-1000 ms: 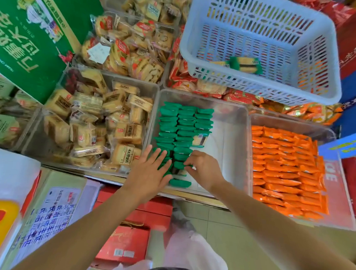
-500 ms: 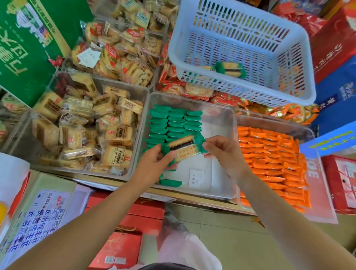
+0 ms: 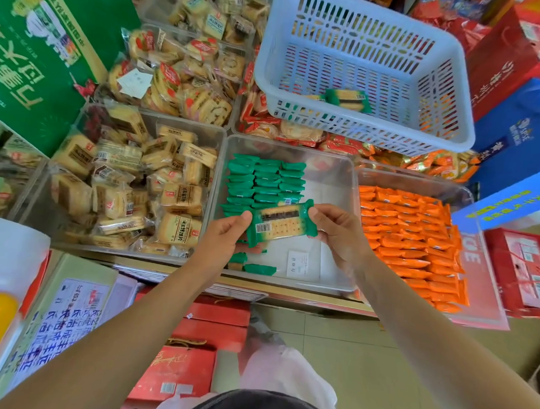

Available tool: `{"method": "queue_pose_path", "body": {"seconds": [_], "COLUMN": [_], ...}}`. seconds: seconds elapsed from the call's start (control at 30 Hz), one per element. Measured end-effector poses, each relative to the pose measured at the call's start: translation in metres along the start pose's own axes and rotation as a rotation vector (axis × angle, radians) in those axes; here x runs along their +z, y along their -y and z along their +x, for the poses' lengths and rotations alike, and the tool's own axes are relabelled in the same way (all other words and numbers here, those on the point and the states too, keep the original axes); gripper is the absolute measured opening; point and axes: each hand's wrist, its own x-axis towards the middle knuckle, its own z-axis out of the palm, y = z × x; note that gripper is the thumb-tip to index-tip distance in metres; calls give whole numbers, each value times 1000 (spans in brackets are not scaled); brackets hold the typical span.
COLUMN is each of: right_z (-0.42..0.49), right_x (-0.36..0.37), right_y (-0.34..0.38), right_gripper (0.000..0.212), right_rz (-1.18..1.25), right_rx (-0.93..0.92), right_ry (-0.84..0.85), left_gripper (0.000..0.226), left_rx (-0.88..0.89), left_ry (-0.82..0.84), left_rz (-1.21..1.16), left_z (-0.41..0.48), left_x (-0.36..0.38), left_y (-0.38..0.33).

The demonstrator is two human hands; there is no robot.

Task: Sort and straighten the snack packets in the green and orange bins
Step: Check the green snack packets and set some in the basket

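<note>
White basket (image 3: 360, 127) perches over the back bins. Below it, the green bin (image 3: 332, 188) is half filled, its rows (image 3: 263, 179) neat at the far left; the orange bin (image 3: 417, 179) beside it looks packed. And up it comes: both hands were down among the near rows a second ago. Now the left hand (image 3: 226, 236) and right hand (image 3: 336, 236) each have a grip pinched on one end of a green packet (image 3: 280, 225) above the bin, likely squaring it before slotting in.

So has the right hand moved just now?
Yes: the right hand shifted off the green rows toward the clear bin's right wall, gripping a green packet.
</note>
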Motion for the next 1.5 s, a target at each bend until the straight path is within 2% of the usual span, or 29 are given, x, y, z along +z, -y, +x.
{"method": "queue_pose_path", "body": {"seconds": [0.23, 0.3, 0.43, 0.53, 0.57, 0.63, 0.7, 0.8, 0.83, 0.87, 0.97, 1.03, 1.1, 1.2, 1.33, 1.43, 1.5], "right_z": [1, 2, 3, 2, 2, 1, 0, 1, 2, 3, 4, 5, 6, 7, 8, 8, 10], "right_x": [7, 8, 3, 3, 3, 3, 0, -4, -5, -5, -5, -6, -8, -10, -10, -8, -8], "right_y": [0, -1, -3, 0, 2, 6, 9, 7, 5, 4, 4, 3, 1, -1, 2, 5, 6], "right_gripper": [19, 20, 27, 25, 23, 20, 24, 14, 13, 19, 19, 20, 22, 18, 14, 17, 14], "right_rz": [51, 49, 33, 23, 31, 61, 20, -180, -217, -219, -167, -142, -138, -137, -101, -22, 21], "right_rx": [40, 16, -39, -49, -41, -14, -8, -39, -52, -53, -31, -28, -39, -58, -107, -90, -90], "right_ry": [-87, -111, -24, -24, -28, -12, 25, 39, 21, -5, -62, -77, -77, -77, -53, -14, 20], "left_gripper": [25, 36, 62, 64, 59, 41, 24, 57, 60, 56, 19, 14, 11, 18, 34, 32, 38], "left_rx": [42, 78, 150, 247, 288, 340, 344, 311, 278, 242, 153, 114, 93, 30, -154, -170, -191], "left_ry": [5, 17, -5, 24, 0, -55, -69, -124, -132, -125, -79, -71, -62, -29, 77, 127, 171], "left_rz": [-67, 10, 76, 456, 570, 641, 615, 644, 639, 612, 403, 276, 263, 218, 71, 58, 28], "left_z": [-2, -2, -2, 1, 1, 0, 0, 5, 6, 7, 9, 9, 8, 5, 4, 5, 6], "left_x": [-1, -1, -8, -14, -13, -11, -9, -12, -13, -13, -9, -7, -6, -6, -6, -6, -8], "left_y": [1, 1, -3, -4, -4, -7, -10, -10, -11, -12, -13, -12, -12, -12, -14, -13, -13]}}
